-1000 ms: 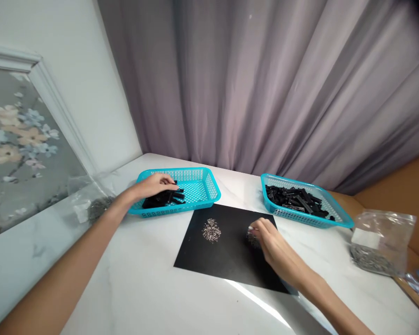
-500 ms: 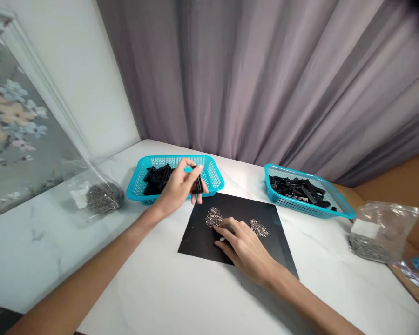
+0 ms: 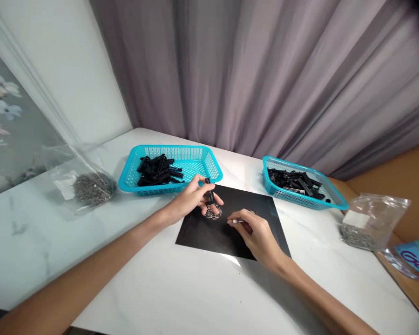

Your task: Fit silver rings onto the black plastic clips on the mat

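From the head camera, the left hand [image 3: 197,193] holds a narrow black part [image 3: 210,191] pinched between thumb and fingers, above the upper left of a black sheet [image 3: 202,235] on a white marbled surface [image 3: 136,279]. The right hand [image 3: 256,235] is over the same sheet with its fingertips drawn close together on a small slender item [image 3: 235,222] with a whitish end; the rest of that item is mostly hidden by the fingers. The two hands are near each other but apart.

Just below the left fingers, and partly covered by them, lies a pile of small shiny metal pieces [image 3: 213,214].

Behind the left hand is a turquoise perforated basket [image 3: 171,187] with a heap of black parts [image 3: 158,171] toward its left side. Farther right is a second turquoise basket [image 3: 300,201], also containing black pieces [image 3: 293,180].

Clear bags of metal pieces lie at either side, the left bag [image 3: 94,188] and the right bag [image 3: 382,223], each with a whitish label whose writing, if any, is too small to read. At the right edge, a light-blue bottle label [image 3: 414,256] shows large purple letters, seemingly "Gai", cut off by the border. A grey-mauve curtain [image 3: 212,70] hangs behind.
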{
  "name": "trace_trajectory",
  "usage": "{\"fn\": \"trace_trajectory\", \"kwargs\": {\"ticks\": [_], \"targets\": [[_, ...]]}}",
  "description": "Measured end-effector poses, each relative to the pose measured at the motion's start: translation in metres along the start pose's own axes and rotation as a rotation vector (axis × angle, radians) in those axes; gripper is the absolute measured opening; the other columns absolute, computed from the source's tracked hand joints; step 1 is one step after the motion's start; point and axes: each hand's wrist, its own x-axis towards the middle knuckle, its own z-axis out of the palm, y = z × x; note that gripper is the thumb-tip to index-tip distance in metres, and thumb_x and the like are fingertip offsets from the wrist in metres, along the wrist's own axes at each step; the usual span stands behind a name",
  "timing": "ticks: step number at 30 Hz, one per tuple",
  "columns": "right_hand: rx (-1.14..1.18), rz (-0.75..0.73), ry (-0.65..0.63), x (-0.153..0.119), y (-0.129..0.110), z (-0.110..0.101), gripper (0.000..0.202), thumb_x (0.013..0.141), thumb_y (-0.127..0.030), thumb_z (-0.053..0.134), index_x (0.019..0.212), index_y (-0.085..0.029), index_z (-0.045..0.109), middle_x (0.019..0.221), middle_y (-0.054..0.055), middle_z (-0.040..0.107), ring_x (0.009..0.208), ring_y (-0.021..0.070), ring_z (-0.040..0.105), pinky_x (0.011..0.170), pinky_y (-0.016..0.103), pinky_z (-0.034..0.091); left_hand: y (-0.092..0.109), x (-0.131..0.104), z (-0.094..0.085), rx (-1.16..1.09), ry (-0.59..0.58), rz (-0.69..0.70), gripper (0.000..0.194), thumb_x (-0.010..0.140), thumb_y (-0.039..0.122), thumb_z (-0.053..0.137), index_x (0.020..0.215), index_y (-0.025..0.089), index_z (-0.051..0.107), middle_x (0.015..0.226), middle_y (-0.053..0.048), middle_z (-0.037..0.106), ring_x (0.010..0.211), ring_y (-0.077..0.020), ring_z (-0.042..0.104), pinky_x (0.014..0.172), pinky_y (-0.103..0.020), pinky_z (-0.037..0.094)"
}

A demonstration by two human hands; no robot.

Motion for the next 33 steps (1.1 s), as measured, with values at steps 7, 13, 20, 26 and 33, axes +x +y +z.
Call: {"fn": "trace_trajectory", "kwargs": {"ticks": [7,13,20,26,33], "targets": [[0.339,0.270,0.057,-0.009,0.005,-0.021,0.027,0.094,-0.045,0.067,0.094,-0.018,0.073,0.092,0.007,0.075,0.078,0.0186,0.066,0.068,0.029,0.049,-0.003,-0.010,0.016,-0.039,-0.107,-0.046,0.038,0.100,0.050,0.055,0.123,0.023,0.044,0.096,-0.013,0.078,0.072,-0.0225,0.076,0.051,-0.025,0.047],[0.510,0.311,0.073,-0.007,0.019,-0.027,0.031,0.089,-0.047,0.072,0.096,-0.017,0.071,0.086,0.007,0.075,0.079,0.0194,0.069,0.070,0.029,0.050,-0.003,-0.013,0.023,-0.159,-0.177,-0.038,0.039,0.101,0.059,0.048,0.119,0.025,0.051,0.104,-0.010,0.075,0.093,-0.0256,0.075,0.087,-0.041,0.055],[0.589,0.336,0.001,-0.007,0.016,-0.030,0.031,0.092,-0.049,0.068,0.095,-0.018,0.064,0.083,0.007,0.074,0.065,0.0138,0.059,0.055,0.024,0.042,-0.014,-0.010,0.026,-0.237,-0.269,-0.021,0.016,0.099,0.038,0.059,0.103,0.023,0.054,0.122,-0.007,0.068,0.123,-0.0263,0.062,0.110,-0.048,0.045],[0.614,0.287,0.003,-0.006,0.018,-0.033,0.029,0.096,-0.048,0.063,0.095,-0.020,0.055,0.084,0.004,0.071,0.054,0.0087,0.044,0.052,0.025,0.037,-0.025,-0.009,0.027,-0.042,-0.262,0.150,0.015,0.100,0.039,0.059,0.109,0.027,0.057,0.133,-0.004,0.061,0.136,-0.0238,0.054,0.120,-0.049,0.037],[0.553,0.243,0.028,-0.007,0.027,-0.034,0.026,0.094,-0.046,0.067,0.093,-0.020,0.060,0.088,0.003,0.066,0.075,0.0147,0.059,0.064,0.026,0.043,-0.037,-0.007,0.026,0.220,-0.224,0.310,0.016,0.092,0.035,0.067,0.094,0.023,0.058,0.135,-0.010,0.059,0.134,-0.0267,0.057,0.113,-0.047,0.046]]}}
